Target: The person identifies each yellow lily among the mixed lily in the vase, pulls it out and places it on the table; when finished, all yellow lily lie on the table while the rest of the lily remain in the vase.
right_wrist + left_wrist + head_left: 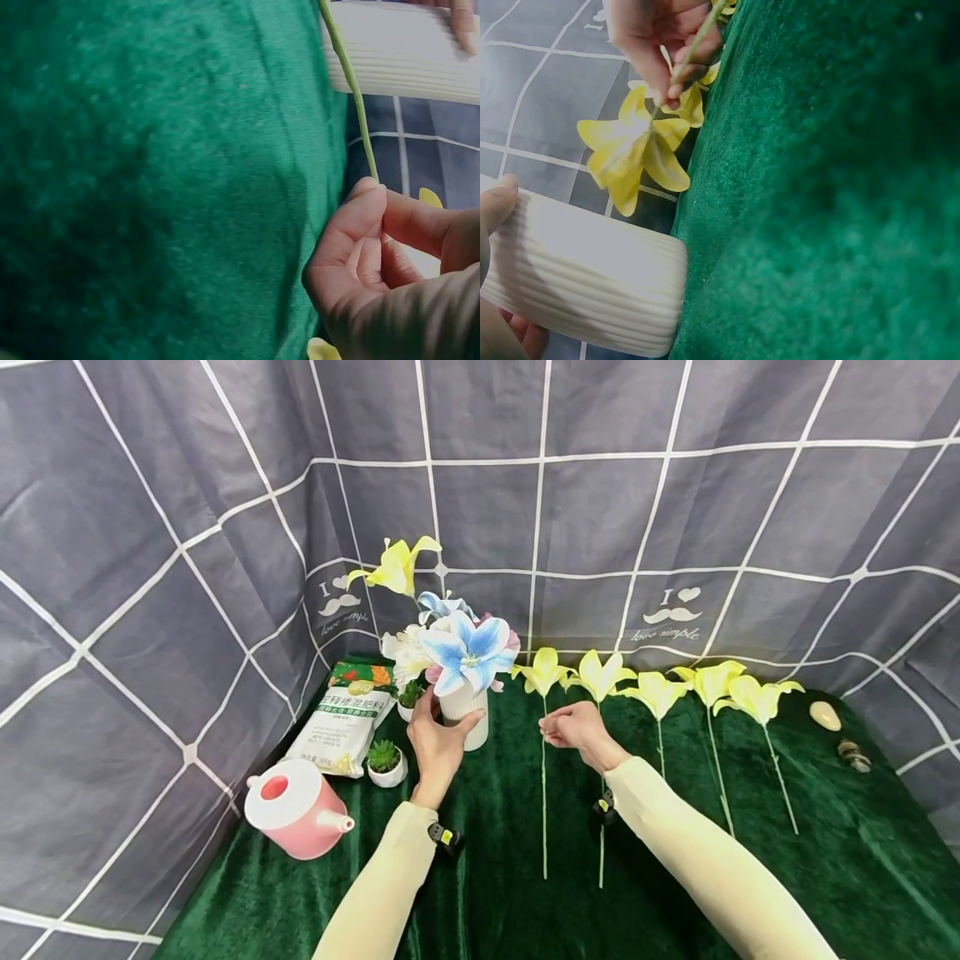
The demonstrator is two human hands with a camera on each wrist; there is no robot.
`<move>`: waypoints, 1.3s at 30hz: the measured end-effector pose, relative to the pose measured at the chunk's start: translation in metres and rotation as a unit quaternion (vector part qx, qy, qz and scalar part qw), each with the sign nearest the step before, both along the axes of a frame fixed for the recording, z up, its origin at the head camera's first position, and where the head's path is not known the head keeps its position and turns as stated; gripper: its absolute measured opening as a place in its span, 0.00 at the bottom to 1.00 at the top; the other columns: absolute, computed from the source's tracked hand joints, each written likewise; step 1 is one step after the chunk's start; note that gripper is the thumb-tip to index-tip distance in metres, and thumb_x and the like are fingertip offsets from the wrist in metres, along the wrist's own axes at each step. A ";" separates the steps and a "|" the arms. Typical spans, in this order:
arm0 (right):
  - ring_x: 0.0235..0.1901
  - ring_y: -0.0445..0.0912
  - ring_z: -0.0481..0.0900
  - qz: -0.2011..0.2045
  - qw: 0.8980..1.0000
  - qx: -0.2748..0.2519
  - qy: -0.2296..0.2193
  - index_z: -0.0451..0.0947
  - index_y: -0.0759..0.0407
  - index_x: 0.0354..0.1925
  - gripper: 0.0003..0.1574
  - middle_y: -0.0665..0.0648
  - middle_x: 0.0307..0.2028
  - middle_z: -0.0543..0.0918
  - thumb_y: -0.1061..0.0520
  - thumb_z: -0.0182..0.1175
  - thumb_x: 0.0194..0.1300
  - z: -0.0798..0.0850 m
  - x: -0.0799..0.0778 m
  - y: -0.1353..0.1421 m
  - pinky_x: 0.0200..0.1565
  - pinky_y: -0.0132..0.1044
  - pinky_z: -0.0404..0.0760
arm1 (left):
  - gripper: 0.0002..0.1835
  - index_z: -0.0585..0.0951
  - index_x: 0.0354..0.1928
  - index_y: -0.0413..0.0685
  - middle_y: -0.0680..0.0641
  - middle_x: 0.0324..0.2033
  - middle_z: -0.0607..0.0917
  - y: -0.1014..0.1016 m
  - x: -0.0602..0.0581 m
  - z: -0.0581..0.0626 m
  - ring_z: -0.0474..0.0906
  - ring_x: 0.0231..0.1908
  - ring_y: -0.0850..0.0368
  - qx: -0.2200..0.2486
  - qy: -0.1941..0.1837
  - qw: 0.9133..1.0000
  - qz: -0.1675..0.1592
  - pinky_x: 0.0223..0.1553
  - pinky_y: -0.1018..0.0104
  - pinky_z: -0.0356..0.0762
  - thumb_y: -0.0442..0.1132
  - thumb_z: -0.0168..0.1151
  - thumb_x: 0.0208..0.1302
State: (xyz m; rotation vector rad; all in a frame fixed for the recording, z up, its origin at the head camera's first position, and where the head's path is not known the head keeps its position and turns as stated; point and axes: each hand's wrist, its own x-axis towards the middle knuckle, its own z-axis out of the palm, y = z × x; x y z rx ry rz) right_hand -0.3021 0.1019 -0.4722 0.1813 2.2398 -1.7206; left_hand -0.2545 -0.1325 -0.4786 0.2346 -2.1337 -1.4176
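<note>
My left hand (437, 742) grips a white ribbed vase (477, 737), thumb and fingers on opposite sides. Blue, white and pink artificial flowers fill the vase, among them a large blue lily (468, 658); one yellow lily (393, 567) rises above them. To the right of the vase, my right hand (576, 732) pinches the green stem (351, 82) of another yellow lily (544, 672) between thumb and fingertips, below the bloom. In the left wrist view that bloom (630, 154) faces downward beside the vase. The vase hides the ends of its flowers' stems.
Several more yellow lilies (711, 683) lie in a row on the green cloth (495, 877). At left are a pink watering can (303, 818), a fertilizer bag (341, 727) and small potted succulents (386, 760). An egg-shaped object (825, 716) and a small jar-like object (853, 756) lie far right.
</note>
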 end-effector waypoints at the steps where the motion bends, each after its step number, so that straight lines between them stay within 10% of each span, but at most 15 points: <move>1: 0.24 0.35 0.85 0.001 1.000 0.003 0.000 0.84 0.73 0.50 0.16 0.53 0.30 0.90 0.65 0.61 0.66 -0.001 0.000 0.000 0.32 0.28 0.86 | 0.45 0.76 0.66 0.51 0.43 0.56 0.82 0.000 0.000 0.000 0.82 0.55 0.45 0.000 -0.002 1.000 0.000 0.57 0.47 0.81 0.54 0.83 0.45; 26: 0.35 0.46 0.90 -0.004 0.997 0.082 0.017 0.82 0.67 0.52 0.22 0.64 0.42 0.91 0.53 0.67 0.66 0.011 0.016 0.007 0.43 0.37 0.89 | 0.44 0.76 0.66 0.49 0.42 0.56 0.82 0.000 0.000 -0.001 0.83 0.55 0.44 -0.006 0.006 1.000 -0.001 0.57 0.48 0.82 0.54 0.83 0.45; 39: 0.31 0.38 0.87 -0.008 0.992 0.085 0.089 0.85 0.55 0.54 0.23 0.50 0.37 0.91 0.44 0.68 0.65 0.081 0.056 0.022 0.49 0.37 0.84 | 0.44 0.76 0.65 0.50 0.43 0.56 0.82 -0.001 0.000 -0.001 0.83 0.56 0.45 -0.003 -0.002 1.000 0.003 0.58 0.49 0.81 0.53 0.83 0.44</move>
